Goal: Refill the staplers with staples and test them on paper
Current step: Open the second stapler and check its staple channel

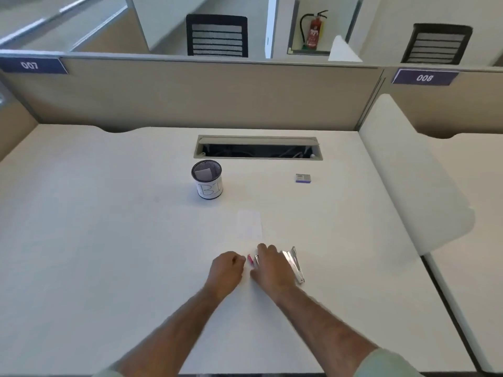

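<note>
Bare, my left forearm (174, 325) and right forearm (326, 322) reach out over the white counter (109, 227) and meet just on the near side of the paper (249, 224), which lies flat and pale in the middle. Close to the paper's near edge, between my two hands, sits the pink stapler (250, 259); only its pink end and a bit of metal show. My left hand (227, 268) is near and slightly left of the paper, fingers (239, 259) curled like a fist right beside that pink end; whether they pinch anything I cannot tell. My right hand (272, 265) lies back-up over the rest of the stapler, fingers (262, 248) bent down on the paper's side; whether they grip it I cannot tell either. Near and right of the paper, just past my right hand, the steel stapler (294, 263) lies swung open. Beyond the paper to the left stands the mesh cup (208, 183), upright, a slip inside. Beyond the paper to the right, well apart, lies the staple box (303, 178).
</note>
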Motion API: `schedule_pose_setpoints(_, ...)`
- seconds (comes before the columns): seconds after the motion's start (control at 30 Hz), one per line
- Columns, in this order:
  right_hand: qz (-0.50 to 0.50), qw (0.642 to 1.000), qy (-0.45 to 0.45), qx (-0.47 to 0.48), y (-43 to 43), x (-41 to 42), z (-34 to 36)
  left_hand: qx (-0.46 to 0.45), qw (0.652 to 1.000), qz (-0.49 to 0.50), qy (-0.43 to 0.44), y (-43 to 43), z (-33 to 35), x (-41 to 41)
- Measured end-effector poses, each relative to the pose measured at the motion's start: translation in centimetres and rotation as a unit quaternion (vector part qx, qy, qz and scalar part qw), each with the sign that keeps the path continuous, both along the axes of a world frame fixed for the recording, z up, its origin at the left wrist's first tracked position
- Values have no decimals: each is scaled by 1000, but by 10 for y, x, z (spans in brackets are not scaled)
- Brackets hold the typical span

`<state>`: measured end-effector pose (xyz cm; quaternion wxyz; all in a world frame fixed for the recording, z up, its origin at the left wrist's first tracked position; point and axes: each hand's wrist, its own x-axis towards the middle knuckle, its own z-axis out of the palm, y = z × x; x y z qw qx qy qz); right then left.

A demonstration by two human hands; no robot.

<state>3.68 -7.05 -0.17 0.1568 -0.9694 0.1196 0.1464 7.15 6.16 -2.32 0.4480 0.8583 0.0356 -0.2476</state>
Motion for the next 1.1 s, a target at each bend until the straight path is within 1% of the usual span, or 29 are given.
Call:
schedule_pose_setpoints(0.07, 2, 1000, -5, 11, 0, -2, 0, -41, 998, 21, 40, -6, 2, -6)
schedule_pose_setpoints(0.13, -17, 999, -13, 46, -1, -4, -1, -74, 994, 30, 71, -11, 5, -12)
schedule_pose_setpoints(0.33, -60, 983, -69, 161, 6, -4, 2, -127, 989, 59, 48, -4, 18, -3)
schedule_pose_setpoints(0.4, -75, 973, -93, 196, 9, -4, 4, -131, 990, 49, 36, 1, 23, 2)
schedule_pose_setpoints(0.5, -99, 954, -114, 259, 13, -6, 11, -142, 989, 21, 31, 7, 32, 10)
schedule_pose_setpoints(0.63, -149, 921, -150, 327, 7, -5, 26, -189, 981, -4, 43, 18, 45, 24)
schedule_pose_setpoints(0.77, -173, 882, -143, 414, -3, -4, 46, -238, 968, -48, 59, 25, 58, 29)
schedule_pose_setpoints(0.93, -158, 867, -137, 452, -11, -1, 61, -274, 957, -80, 59, 26, 68, 29)
schedule_pose_setpoints(1.1, -129, 876, -144, 441, -15, 4, 68, -260, 962, -77, 38, 24, 75, 32)
